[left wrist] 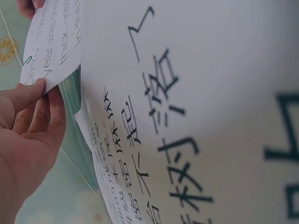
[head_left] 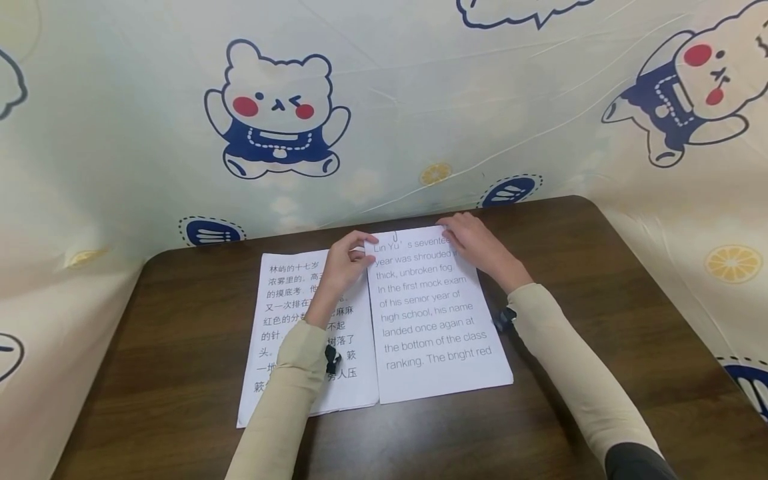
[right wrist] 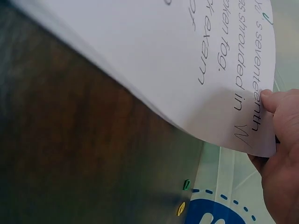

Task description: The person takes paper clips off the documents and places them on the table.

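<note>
A sheaf of white paper with large English print [head_left: 432,313] is held by its two top corners. My left hand [head_left: 348,263] pinches the top left corner, with the thumb [left wrist: 35,91] on the printed face and the fingers behind. At the top right corner my right hand [head_left: 477,247] pinches the paper the same way, and that corner curves in the right wrist view. A green paper clip [right wrist: 267,17] sits on the top edge between the hands. To the left lies a sheaf with Chinese print [head_left: 288,293], partly covered by my left hand and forearm.
Both sheaves are over a dark brown wooden table [head_left: 186,347]. Behind it hangs a pale cloth [head_left: 390,107] printed with cartoon bears and orange slices. A small green piece [right wrist: 187,185] and a small yellow piece [right wrist: 181,208] lie by the table's far edge.
</note>
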Motion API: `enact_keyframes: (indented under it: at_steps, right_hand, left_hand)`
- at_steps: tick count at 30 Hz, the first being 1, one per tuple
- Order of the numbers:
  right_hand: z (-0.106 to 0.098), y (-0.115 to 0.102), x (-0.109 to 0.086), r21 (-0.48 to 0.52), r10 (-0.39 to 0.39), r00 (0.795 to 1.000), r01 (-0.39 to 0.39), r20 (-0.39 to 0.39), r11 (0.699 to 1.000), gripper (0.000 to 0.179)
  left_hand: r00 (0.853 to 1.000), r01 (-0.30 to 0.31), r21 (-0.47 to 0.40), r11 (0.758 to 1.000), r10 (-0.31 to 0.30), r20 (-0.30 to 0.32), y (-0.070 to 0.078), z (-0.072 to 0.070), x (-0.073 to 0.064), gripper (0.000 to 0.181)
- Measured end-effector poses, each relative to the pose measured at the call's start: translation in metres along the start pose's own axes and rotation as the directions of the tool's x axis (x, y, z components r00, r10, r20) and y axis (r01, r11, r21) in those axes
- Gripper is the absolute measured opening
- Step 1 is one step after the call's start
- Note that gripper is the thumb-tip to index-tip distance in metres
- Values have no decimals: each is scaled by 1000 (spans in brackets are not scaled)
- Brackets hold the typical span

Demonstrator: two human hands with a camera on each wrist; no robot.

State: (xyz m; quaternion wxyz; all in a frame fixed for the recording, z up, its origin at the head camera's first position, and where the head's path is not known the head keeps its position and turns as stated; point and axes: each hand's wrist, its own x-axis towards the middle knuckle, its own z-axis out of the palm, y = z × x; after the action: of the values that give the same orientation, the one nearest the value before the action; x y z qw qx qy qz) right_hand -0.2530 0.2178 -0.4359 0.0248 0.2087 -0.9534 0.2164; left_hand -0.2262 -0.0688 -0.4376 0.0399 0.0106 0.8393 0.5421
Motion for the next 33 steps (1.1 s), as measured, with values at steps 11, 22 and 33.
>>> enact_keyframes:
  at_steps: [11, 22, 33]
  right_hand:
    - [2, 2, -2, 0, 1, 1000, -1, -2, 1000, 41]
    - [2, 4, -3, 48, 32, 999, -31, -10, 998, 40]
    - [2, 1, -6, 132, 94, 995, -88, -41, 987, 40]
  left_hand:
    - [1000, 3, 1, 1000, -3, 7, 1, 1, -3, 34]
    - [1000, -9, 12, 1000, 9, 9, 2, 2, -4, 33]
    - [1000, -17, 34, 999, 16, 7, 0, 4, -4, 33]
